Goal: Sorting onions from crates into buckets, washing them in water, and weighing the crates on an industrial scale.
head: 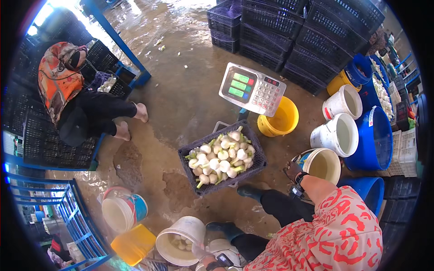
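My left hand, with a device strapped at the wrist, is at the rim of a white plastic bucket with pale bulbs inside; it is blurred, so its grip cannot be made out. To the other side, my right hand hangs beside a cream bucket, fingers apart, holding nothing that shows. Ahead of my boots, a dark plastic crate lined with purple netting is heaped with white garlic bulbs, some with green stems. It sits by a digital scale, whose lit display and keypad stand above its far side.
A yellow bucket stands by the scale. White buckets and blue tubs line the right; black crates are stacked behind. At left, a person bends over crates near a blue metal frame. The floor is wet.
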{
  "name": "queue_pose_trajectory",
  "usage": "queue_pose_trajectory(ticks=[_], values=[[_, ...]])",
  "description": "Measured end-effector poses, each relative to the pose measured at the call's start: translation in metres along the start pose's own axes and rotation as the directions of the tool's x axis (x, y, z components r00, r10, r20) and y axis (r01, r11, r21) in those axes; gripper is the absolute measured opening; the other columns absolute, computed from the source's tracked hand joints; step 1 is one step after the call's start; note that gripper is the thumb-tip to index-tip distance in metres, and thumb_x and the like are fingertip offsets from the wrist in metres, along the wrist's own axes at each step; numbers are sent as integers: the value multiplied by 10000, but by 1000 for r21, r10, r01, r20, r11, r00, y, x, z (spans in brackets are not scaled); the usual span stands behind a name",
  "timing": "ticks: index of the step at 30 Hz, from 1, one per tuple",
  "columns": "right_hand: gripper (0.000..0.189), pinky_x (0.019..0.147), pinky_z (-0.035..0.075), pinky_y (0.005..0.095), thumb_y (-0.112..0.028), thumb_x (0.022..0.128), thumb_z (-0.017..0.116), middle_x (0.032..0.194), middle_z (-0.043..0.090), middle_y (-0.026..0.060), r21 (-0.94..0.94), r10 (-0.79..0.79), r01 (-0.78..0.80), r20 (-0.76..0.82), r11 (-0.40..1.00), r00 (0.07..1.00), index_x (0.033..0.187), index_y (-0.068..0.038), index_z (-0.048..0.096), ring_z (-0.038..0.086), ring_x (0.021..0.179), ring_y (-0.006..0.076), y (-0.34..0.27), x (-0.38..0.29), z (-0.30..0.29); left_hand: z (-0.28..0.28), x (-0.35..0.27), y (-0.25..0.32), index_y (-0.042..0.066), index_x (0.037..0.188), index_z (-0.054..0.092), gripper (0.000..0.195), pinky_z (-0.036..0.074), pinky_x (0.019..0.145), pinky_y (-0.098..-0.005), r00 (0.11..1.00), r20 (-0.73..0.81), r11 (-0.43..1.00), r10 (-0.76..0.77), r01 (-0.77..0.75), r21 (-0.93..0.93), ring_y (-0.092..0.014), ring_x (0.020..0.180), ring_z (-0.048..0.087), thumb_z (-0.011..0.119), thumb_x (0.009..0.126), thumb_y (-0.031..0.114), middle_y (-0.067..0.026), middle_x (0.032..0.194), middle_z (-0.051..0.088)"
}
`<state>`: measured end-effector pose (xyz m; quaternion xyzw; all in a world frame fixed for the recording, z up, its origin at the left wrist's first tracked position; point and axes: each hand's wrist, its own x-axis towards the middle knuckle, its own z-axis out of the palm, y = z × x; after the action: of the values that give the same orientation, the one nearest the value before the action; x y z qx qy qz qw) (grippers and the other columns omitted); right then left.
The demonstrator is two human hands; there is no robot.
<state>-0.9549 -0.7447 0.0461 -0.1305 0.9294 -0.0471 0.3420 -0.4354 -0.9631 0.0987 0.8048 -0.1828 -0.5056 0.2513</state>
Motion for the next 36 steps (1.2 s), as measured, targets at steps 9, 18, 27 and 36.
queue_pose_trajectory(ticks=[9,18,27,36], values=[[481,767,471,457,-449,804,519,936,639,224,-156,-451,468,133,870,883,1024,-31,612,604,895,390,-73,-2,-6,-81,65,-94,69,1229,494,468,359,968,-507,987,106,988,121,-109,-113,-267,1157,478,429,908,403,-119,1238,528],[301,753,478,455,-254,788,516,912,646,201,-17,-296,300,119,954,948,989,-65,638,616,846,390,-113,7,9,-118,-6,-135,-42,1233,454,515,434,854,-423,1000,-13,984,14,-16,-177,-261,1004,535,515,904,349,-161,1175,545],[231,760,479,430,-187,866,484,944,623,188,-412,-888,881,280,233,366,994,-21,583,617,822,346,-207,-23,55,-130,-14,-118,123,1417,288,569,172,1100,-478,973,109,867,-203,230,-443,-268,1347,263,298,946,442,-66,1466,296],[397,737,483,299,-265,843,626,1018,597,121,475,-778,749,622,462,85,1171,-63,530,581,928,205,-372,-193,225,-142,113,-63,213,1375,339,634,395,853,-576,969,4,857,-248,221,-466,-323,1205,392,562,843,474,-70,1408,329]])
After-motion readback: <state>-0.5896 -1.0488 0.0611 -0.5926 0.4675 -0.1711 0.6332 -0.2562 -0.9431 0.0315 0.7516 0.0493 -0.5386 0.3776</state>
